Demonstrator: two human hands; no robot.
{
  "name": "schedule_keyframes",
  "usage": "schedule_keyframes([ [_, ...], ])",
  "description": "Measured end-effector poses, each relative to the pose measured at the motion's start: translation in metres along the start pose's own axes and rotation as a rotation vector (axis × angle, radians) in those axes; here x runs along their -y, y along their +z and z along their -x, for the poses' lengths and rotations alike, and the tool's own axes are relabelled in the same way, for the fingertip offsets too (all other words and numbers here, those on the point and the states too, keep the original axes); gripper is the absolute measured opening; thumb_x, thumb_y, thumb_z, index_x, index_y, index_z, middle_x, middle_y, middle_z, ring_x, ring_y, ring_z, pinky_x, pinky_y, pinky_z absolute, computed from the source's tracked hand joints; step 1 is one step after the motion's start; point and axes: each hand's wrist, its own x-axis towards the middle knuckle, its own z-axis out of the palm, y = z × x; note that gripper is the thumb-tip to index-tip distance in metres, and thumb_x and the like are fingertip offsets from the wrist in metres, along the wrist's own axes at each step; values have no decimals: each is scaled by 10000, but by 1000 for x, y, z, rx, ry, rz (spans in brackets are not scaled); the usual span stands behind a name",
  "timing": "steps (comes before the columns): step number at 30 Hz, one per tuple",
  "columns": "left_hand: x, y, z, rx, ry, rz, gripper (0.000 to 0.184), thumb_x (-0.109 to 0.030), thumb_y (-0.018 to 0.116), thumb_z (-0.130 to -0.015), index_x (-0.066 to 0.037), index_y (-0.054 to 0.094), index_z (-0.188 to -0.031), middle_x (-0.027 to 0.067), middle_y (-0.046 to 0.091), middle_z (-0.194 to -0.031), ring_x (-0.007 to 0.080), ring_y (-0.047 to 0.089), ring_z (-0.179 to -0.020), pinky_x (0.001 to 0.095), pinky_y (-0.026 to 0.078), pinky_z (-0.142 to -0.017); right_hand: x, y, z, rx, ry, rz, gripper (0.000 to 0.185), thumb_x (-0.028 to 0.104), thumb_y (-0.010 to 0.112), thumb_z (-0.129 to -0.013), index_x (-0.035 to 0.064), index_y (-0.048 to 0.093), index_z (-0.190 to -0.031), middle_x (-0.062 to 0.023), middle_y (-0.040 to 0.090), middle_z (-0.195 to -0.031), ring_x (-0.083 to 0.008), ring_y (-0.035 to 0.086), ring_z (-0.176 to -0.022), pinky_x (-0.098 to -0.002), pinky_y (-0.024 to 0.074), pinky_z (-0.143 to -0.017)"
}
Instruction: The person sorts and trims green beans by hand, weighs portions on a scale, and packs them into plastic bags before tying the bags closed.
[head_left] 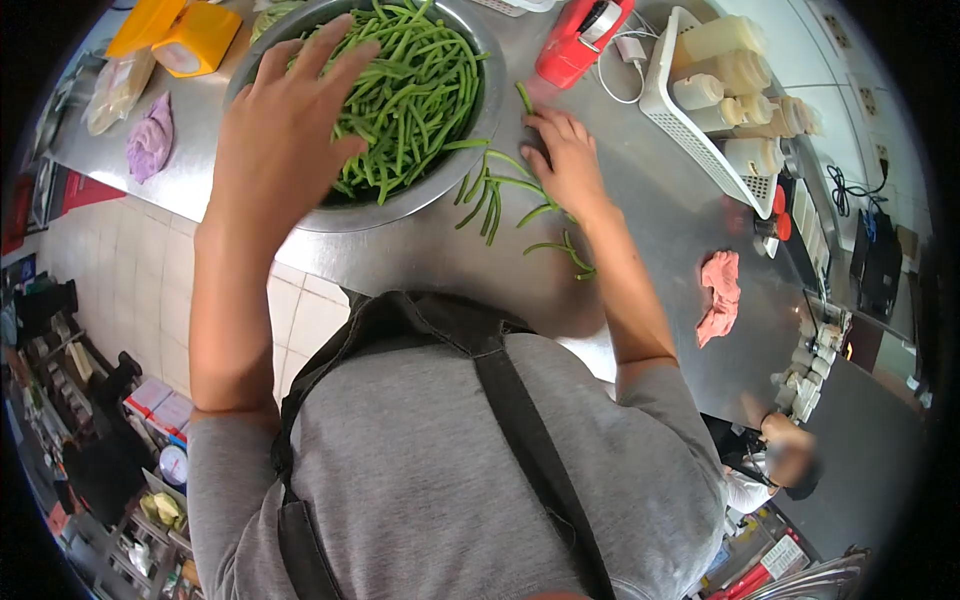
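A large steel bowl holds a heap of cut green beans. Over its left side is my left hand, fingers spread above the beans and holding nothing; whether the fingertips touch the beans is unclear. My right hand rests low on the steel table to the right of the bowl, thumb and fingers apart. One bean lies just beyond its fingertips, and several loose beans lie scattered between the hand and the bowl. More loose beans lie beside my right wrist.
A white basket of squeeze bottles stands at right, near a red device with a white cable. A pink cloth lies on the right; a purple cloth and yellow container are at left. Another person is at lower right.
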Motion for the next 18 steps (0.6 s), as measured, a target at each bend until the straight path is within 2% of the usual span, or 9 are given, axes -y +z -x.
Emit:
schedule_keyframes([
  [2,-16,-4,8,-31,104,11,676,-110,777,-720,-180,544,-1350,57,515,-1409,299,499,-1271,422,465,-1016,-3,-11,27,77,-36,-50,481,226,701,-839,130,590,-1297,-98,459,-1454,-363,349,-1373,-522,256,-1115],
  [4,-49,22,20,-128,261,323,673,-114,797,-689,-161,579,-1324,57,531,-1393,298,496,-1270,406,458,-1029,4,-25,55,79,-37,-31,546,238,704,-841,135,544,-1353,-113,417,-1489,-390,290,-1409,-551,205,-1139],
  [6,-75,63,33,173,482,791,781,-183,823,-683,-179,509,-1398,107,449,-1462,333,411,-1355,453,432,-1054,22,-42,83,7,-3,57,650,266,713,-839,138,471,-1429,-141,358,-1530,-422,213,-1448,-583,136,-1164],
  [9,-91,139,56,255,234,682,1053,-409,858,-632,-190,323,-1512,197,215,-1576,409,216,-1455,545,327,-1107,31,-36,130,-123,266,2,793,329,698,-856,67,325,-1505,-232,237,-1570,-470,100,-1471,-615,34,-1166],
  [11,-92,176,57,284,88,520,1186,-546,849,-598,-194,232,-1548,233,99,-1605,441,123,-1479,583,263,-1128,19,3,166,-196,385,11,847,373,672,-871,-3,259,-1508,-288,178,-1569,-487,67,-1470,-616,19,-1163],
  [14,-106,197,17,135,113,609,1281,-682,795,-563,-141,193,-1555,242,71,-1611,460,108,-1477,590,203,-1147,29,23,163,-170,432,137,812,398,568,-940,-95,227,-1488,-341,142,-1563,-509,48,-1467,-610,6,-1164],
  [16,-120,209,-12,71,33,589,1091,-675,689,-717,-113,241,-1539,246,169,-1590,444,150,-1472,597,172,-1156,31,29,137,-198,417,116,782,389,537,-960,-97,228,-1489,-333,157,-1564,-509,54,-1466,-603,8,-1168],
  [17,-126,227,-26,4,7,577,1022,-658,658,-765,-111,259,-1532,246,202,-1581,440,166,-1469,597,168,-1158,33,29,122,-174,396,127,687,311,484,-994,-78,227,-1499,-315,171,-1570,-477,88,-1476,-565,39,-1184],
  [18,-131,236,-35,-61,-23,564,954,-640,628,-813,-110,278,-1525,245,235,-1571,435,182,-1467,598,164,-1159,35,28,109,-265,321,-63,642,285,477,-997,-68,263,-1488,-304,208,-1561,-461,141,-1467,-549,82,-1183],
])
